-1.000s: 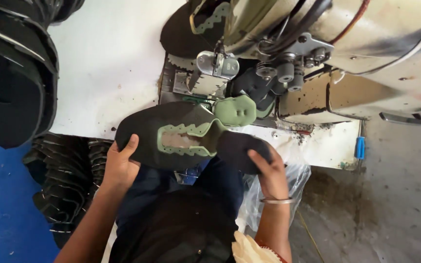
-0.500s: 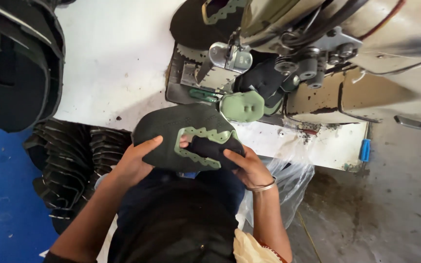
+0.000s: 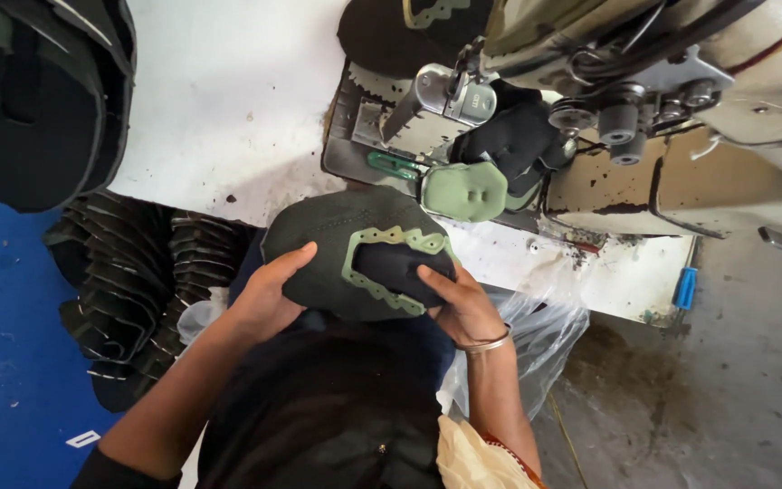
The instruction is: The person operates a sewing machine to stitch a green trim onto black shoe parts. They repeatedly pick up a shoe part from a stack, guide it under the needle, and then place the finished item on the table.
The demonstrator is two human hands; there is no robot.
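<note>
A dark shoe upper (image 3: 332, 244) with a light green zigzag-edged trim sits curved between both my hands, just below the table edge. My left hand (image 3: 269, 294) grips its left side, thumb on top. On the piece's right side my right hand (image 3: 463, 303) holds it, thumb pressed near the dark opening inside the trim; a thin bangle circles that wrist. Right above the piece, a small green padded tab (image 3: 463, 192) hangs from a black part on the sewing machine (image 3: 644, 100).
The white worn table (image 3: 228, 100) carries the machine's metal plate and presser foot (image 3: 441, 95). A pile of dark uppers (image 3: 33, 100) lies at top left, more stacked (image 3: 124, 281) below the table. A clear plastic bag (image 3: 536, 335) and a blue clip (image 3: 685, 288) are at right.
The upper was spread out flat between my hands; both hands have come closer together and folded it into a rounder shape. The view has shifted closer.
</note>
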